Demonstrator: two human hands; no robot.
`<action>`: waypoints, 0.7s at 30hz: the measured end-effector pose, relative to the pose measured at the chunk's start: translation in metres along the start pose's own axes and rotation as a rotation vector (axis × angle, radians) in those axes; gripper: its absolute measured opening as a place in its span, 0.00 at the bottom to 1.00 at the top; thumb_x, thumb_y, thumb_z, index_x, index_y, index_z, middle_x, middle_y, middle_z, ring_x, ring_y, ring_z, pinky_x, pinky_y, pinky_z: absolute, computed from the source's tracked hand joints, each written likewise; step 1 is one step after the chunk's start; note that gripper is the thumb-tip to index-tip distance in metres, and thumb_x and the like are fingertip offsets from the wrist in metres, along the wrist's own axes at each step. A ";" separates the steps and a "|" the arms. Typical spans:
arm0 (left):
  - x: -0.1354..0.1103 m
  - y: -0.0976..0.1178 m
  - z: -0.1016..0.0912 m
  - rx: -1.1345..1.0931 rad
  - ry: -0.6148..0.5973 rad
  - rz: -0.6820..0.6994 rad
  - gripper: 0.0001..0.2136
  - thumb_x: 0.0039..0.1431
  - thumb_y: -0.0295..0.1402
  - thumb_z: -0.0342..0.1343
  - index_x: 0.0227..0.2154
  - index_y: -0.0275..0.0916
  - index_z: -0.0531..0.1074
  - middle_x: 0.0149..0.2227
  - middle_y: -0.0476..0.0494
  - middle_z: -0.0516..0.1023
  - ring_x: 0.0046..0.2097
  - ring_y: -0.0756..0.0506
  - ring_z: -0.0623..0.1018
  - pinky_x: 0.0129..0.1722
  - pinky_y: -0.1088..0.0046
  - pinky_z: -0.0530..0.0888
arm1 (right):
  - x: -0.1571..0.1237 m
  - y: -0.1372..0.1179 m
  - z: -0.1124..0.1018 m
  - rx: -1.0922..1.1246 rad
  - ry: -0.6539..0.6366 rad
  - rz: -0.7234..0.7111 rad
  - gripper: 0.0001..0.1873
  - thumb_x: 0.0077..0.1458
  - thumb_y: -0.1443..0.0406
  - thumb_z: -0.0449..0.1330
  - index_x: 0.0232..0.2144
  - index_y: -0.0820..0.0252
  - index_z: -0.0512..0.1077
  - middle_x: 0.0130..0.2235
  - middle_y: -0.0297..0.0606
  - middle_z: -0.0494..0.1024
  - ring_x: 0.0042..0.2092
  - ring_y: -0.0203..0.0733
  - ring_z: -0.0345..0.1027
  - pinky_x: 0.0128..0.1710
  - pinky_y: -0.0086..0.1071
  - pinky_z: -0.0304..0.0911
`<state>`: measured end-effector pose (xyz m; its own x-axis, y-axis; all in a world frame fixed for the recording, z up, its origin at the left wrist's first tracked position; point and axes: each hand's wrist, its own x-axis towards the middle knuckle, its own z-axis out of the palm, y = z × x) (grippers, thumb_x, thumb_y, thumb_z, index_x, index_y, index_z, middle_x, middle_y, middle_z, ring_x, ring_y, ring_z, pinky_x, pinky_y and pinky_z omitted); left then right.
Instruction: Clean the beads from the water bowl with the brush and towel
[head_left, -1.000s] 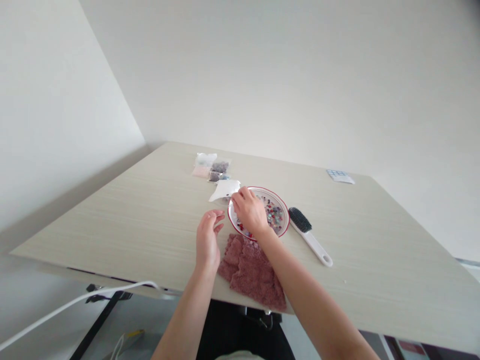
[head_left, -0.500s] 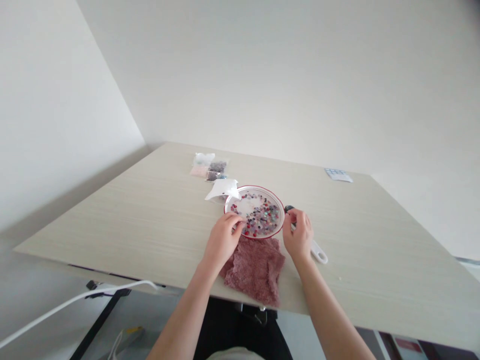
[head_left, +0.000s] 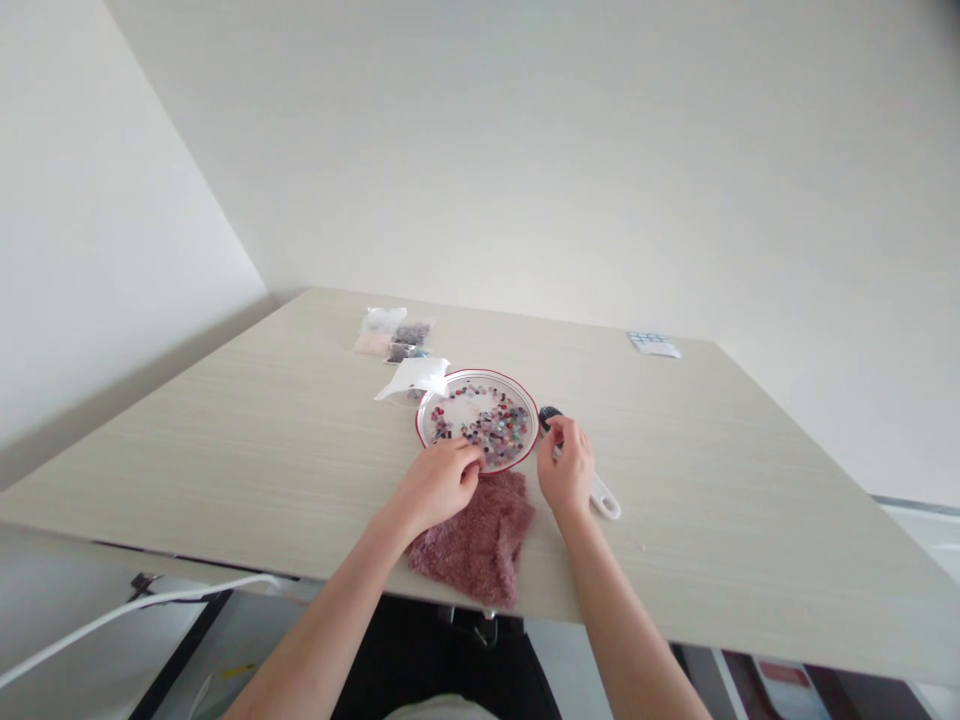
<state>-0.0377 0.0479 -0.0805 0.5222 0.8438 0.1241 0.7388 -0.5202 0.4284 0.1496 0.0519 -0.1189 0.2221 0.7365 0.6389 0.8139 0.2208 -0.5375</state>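
Right hand (head_left: 568, 470) pinches the white-handled brush (head_left: 604, 498) just below its black bristles; left hand (head_left: 439, 485) curls at the rim of the red-rimmed plate (head_left: 525, 400) of beads (head_left: 487, 425), above a pink towel (head_left: 472, 540).

surface: pale wood-grain table (head_left: 225, 470)
lying on it: red-rimmed plate (head_left: 480, 373), dusty-pink towel (head_left: 472, 535), small plastic bags (head_left: 394, 335), white-handled brush (head_left: 604, 497), blue-gridded card (head_left: 654, 345)
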 end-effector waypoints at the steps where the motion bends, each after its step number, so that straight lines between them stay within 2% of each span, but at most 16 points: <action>1: 0.001 0.001 0.002 0.005 -0.007 0.007 0.11 0.56 0.27 0.44 0.31 0.39 0.72 0.34 0.44 0.73 0.39 0.46 0.72 0.41 0.71 0.67 | 0.000 0.001 0.000 0.002 0.006 0.012 0.09 0.51 0.70 0.47 0.34 0.58 0.64 0.30 0.37 0.70 0.35 0.41 0.63 0.36 0.34 0.59; 4: 0.004 0.000 0.007 0.029 0.007 0.006 0.13 0.57 0.28 0.42 0.32 0.38 0.73 0.38 0.42 0.73 0.41 0.45 0.72 0.44 0.69 0.67 | 0.001 0.005 -0.001 0.006 0.024 0.050 0.09 0.50 0.71 0.46 0.34 0.58 0.63 0.31 0.37 0.70 0.35 0.41 0.64 0.37 0.34 0.59; 8: 0.013 -0.003 0.010 0.006 0.145 -0.024 0.14 0.58 0.29 0.42 0.39 0.36 0.72 0.46 0.40 0.69 0.46 0.45 0.71 0.49 0.68 0.65 | 0.002 0.007 0.000 0.014 0.026 0.076 0.09 0.50 0.71 0.46 0.34 0.58 0.63 0.31 0.38 0.71 0.35 0.41 0.64 0.36 0.34 0.59; 11: 0.025 -0.007 0.009 0.013 0.219 -0.056 0.14 0.57 0.30 0.43 0.40 0.36 0.71 0.46 0.39 0.69 0.47 0.45 0.70 0.50 0.68 0.65 | 0.002 0.007 0.001 0.018 0.016 0.079 0.10 0.49 0.71 0.47 0.34 0.58 0.63 0.31 0.37 0.71 0.34 0.41 0.64 0.36 0.33 0.59; 14: 0.042 -0.010 0.008 0.088 0.183 -0.054 0.14 0.55 0.34 0.49 0.43 0.37 0.70 0.49 0.39 0.68 0.50 0.43 0.69 0.50 0.65 0.65 | 0.002 0.007 0.002 0.011 0.015 0.076 0.09 0.49 0.71 0.47 0.34 0.58 0.63 0.31 0.37 0.71 0.34 0.41 0.63 0.35 0.33 0.58; 17: 0.057 -0.012 0.011 0.143 0.115 -0.035 0.20 0.51 0.39 0.53 0.48 0.39 0.67 0.51 0.39 0.66 0.52 0.40 0.66 0.52 0.64 0.63 | 0.003 0.007 0.001 -0.008 0.042 0.074 0.09 0.49 0.71 0.47 0.33 0.58 0.63 0.30 0.37 0.71 0.34 0.42 0.62 0.37 0.34 0.57; 21: 0.065 -0.014 0.019 0.158 0.065 -0.054 0.18 0.52 0.38 0.53 0.46 0.38 0.69 0.47 0.39 0.70 0.49 0.41 0.69 0.50 0.65 0.64 | 0.004 0.010 0.001 -0.035 0.100 0.084 0.07 0.50 0.71 0.47 0.31 0.58 0.63 0.31 0.39 0.71 0.35 0.43 0.60 0.38 0.36 0.56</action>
<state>-0.0061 0.1076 -0.0956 0.4545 0.8754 0.1648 0.8257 -0.4835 0.2907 0.1582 0.0575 -0.1217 0.3415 0.6840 0.6446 0.8076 0.1372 -0.5735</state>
